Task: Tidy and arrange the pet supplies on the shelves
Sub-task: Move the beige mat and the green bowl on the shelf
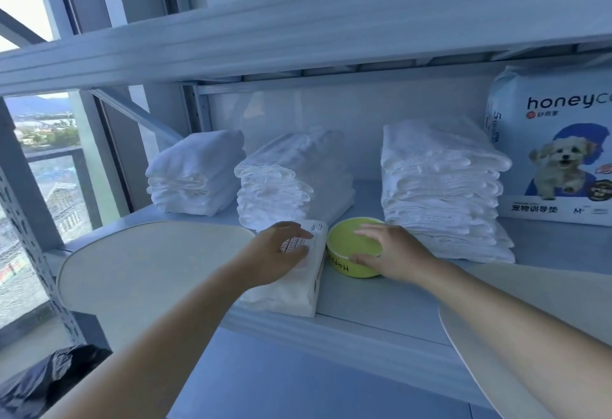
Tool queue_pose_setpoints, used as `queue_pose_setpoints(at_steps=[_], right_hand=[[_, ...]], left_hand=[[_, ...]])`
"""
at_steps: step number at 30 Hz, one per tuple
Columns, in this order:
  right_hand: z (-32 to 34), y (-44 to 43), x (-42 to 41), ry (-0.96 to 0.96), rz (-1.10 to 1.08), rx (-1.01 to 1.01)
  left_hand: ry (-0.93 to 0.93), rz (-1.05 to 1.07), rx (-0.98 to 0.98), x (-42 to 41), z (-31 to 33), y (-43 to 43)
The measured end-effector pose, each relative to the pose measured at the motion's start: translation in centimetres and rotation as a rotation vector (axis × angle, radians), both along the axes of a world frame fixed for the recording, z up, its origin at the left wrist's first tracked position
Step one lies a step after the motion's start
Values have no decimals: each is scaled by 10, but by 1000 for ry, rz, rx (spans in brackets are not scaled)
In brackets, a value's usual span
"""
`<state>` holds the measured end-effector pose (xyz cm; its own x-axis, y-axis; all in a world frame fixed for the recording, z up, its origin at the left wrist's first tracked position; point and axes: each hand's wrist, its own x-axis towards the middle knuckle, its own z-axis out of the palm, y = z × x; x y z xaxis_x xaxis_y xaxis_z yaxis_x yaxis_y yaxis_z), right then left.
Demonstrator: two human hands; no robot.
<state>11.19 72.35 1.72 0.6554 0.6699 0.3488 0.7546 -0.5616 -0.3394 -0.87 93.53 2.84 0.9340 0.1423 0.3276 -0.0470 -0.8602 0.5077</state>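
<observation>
A white soft pack with a printed label [291,289] lies on the shelf [381,306] near its front edge. My left hand [281,253] grips its far end, fingers curled over the top. Right beside it stands a round yellow-green bowl [344,268], upside down, with lettering on its side. My right hand [390,251] holds the bowl from above, fingers spread over its flat top and thumb on its side. Behind them sit three stacks of folded white pads: a left stack [195,173], a middle stack [291,180] and a tall right stack [440,187].
A blue and white bag of pet training pads [556,147] with a dog picture stands at the back right. A cream oval mat [142,269] overhangs the shelf's left end, another cream mat [490,293] lies at the right. A black bag [49,382] lies on the floor.
</observation>
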Motion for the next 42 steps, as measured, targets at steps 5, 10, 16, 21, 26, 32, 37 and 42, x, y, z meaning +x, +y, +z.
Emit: queue_pose_setpoints(at_steps=[5, 10, 16, 21, 26, 32, 37, 42], right_hand=[[-12, -3, -1, -64, 34, -195], [-16, -15, -3, -104, 26, -176], [-18, -29, -11, -146, 47, -180], [-19, -33, -11, -178, 63, -204], [-21, -37, -7, -164, 78, -209], [-10, -47, -5, -127, 53, -51], [4, -64, -4, 51, 80, 169], [6, -80, -1, 143, 122, 317]], left_hand=[[136, 83, 244, 23, -8, -21], [227, 33, 388, 20, -13, -14], [205, -3, 401, 21, -14, -9], [196, -12, 378, 21, -14, -7], [24, 13, 451, 17, -9, -19], [7, -89, 444, 19, -1, -53], [-166, -71, 322, 31, 4, -81], [-295, -162, 281, 42, 10, -93]])
